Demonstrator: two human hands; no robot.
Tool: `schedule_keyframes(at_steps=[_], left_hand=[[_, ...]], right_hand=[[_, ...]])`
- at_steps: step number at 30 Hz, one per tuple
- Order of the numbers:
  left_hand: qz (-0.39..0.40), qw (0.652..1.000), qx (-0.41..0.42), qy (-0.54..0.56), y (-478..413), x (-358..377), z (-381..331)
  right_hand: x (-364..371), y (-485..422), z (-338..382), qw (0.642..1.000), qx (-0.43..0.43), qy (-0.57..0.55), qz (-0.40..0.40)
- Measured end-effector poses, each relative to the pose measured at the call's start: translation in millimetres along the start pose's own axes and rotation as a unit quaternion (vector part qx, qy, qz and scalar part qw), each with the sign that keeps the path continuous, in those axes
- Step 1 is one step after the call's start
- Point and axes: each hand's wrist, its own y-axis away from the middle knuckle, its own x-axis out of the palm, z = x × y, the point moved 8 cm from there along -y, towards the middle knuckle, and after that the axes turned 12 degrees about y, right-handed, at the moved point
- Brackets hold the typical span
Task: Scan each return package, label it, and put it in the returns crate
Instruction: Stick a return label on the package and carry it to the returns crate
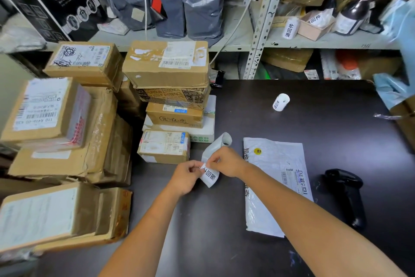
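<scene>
Label coming off its backing, mailer yet to be tagged

The label strip [210, 175] is held above the tabletop near its middle; it is a white backing ribbon that curls up and away behind the hands, with one sticker in bold black characters at its near end; the left hand [187, 175] pinches the lower end of the strip, and the right hand [226, 162] pinches at the sticker's upper edge, seemingly to peel it; the white mailer [276, 178] lies flat just right of the hands, towards the front right of the dark tabletop [314, 119], wrinkled, with a printed shipping label and a round yellow sticker, and partly under the right forearm; no return sticker shows on it, so labelling looks like the step in hand; whether it has been scanned cannot be told, though the black scanner [347, 191] rests beside it near the right edge; a label roll [280, 102] stands towards the back edge; cardboard boxes [166, 63] are stacked along the left edge, and whether they await processing is unclear; no crate is in view, so crating remains
</scene>
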Motion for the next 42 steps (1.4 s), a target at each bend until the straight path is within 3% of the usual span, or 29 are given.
schedule_keyframes(at_steps=[9,17,20,23,25,29,34,42], left_hand=[[0.012,0.999,0.019,-0.024,2,0,0],[-0.087,0.995,-0.033,-0.036,6,-29,13],[-0.135,0.99,-0.019,-0.036,10,-29,0],[-0.169,0.983,0.051,-0.055,11,-16,-32],[-0.152,0.985,0.064,-0.045,9,4,-44],[-0.055,0.996,0.012,-0.068,2,62,-27],[0.055,0.988,-0.05,-0.134,9,127,13],[0.057,0.986,-0.096,-0.12,9,155,32]], right_hand=[[4,-4,3,1.0,0.006,-0.002,0.02],[-68,12,-48,0.977,0.118,-0.042,-0.172],[-92,30,-74,0.976,0.153,-0.004,-0.155],[-103,47,-98,0.975,0.187,-0.014,-0.12],[-110,60,-110,0.974,0.194,-0.01,-0.117],[-118,83,-135,0.975,0.177,-0.024,-0.134],[-99,112,-178,0.968,0.208,-0.122,-0.068],[-70,143,-214,0.952,0.253,-0.173,0.027]])
